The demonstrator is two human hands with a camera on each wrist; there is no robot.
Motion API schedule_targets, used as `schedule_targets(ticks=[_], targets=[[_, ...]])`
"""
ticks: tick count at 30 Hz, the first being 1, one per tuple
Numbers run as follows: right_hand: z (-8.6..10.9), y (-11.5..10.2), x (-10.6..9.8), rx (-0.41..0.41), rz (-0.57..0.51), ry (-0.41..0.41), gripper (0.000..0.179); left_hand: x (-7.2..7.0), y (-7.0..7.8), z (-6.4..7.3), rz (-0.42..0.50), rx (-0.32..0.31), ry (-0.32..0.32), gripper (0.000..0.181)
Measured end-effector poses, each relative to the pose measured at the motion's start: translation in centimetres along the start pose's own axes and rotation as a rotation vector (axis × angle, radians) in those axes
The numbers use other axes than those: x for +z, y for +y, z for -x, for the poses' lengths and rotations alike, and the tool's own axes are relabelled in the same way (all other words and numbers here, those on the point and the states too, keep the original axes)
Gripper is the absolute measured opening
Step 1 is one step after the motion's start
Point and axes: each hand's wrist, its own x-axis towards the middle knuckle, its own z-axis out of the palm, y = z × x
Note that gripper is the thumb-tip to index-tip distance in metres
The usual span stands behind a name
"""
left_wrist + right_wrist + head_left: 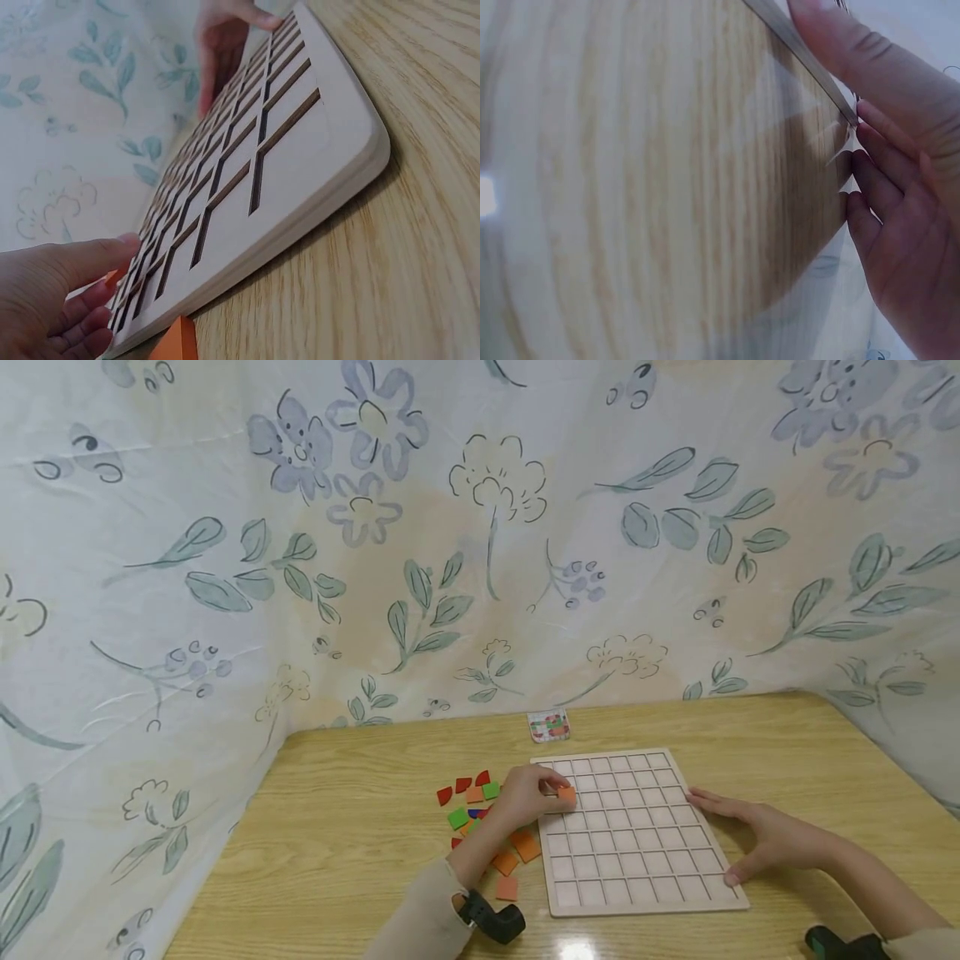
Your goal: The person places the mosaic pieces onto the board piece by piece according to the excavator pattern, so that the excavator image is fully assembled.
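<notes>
A pale wooden board [633,865] with a square grid of recesses lies on the table. Between thumb and fingers, my left hand [527,795] pinches an orange square tile [567,797] over the board's left columns. In the left wrist view only a sliver of that tile [114,277] shows past the thumb. My right hand [783,837] rests against the board's right edge, fingers extended toward the far part and thumb at the near corner. From the right wrist, the thumb and fingers of this hand [922,255] appear along the board's edge [802,56].
Left of the board several loose pieces are scattered: orange squares [507,888], green squares [458,818] and red quarter-rounds [445,796], partly hidden by my left forearm. A small card with a coloured pattern [549,727] lies behind the board. Floral cloth [480,568] hangs around the wooden table [330,843].
</notes>
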Motion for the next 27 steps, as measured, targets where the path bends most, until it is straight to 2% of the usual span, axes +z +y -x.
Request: schedule_targets(ticks=[7, 18, 27], targets=[[0.07, 0.14, 0.03, -0.008, 0.017, 0.004, 0.095, 0.3, -0.04, -0.24, -0.01, 0.007, -0.003, 0.025], [0.02, 0.18, -0.01, 0.003, 0.007, 0.006, 0.094, 0.58, 0.17, -0.33, -0.018, -0.039, -0.015, 0.024], [0.08, -0.04, -0.04, 0.003, 0.009, 0.014, 0.094, 0.58, 0.48, -0.43, -0.052, -0.04, -0.035, 0.023]])
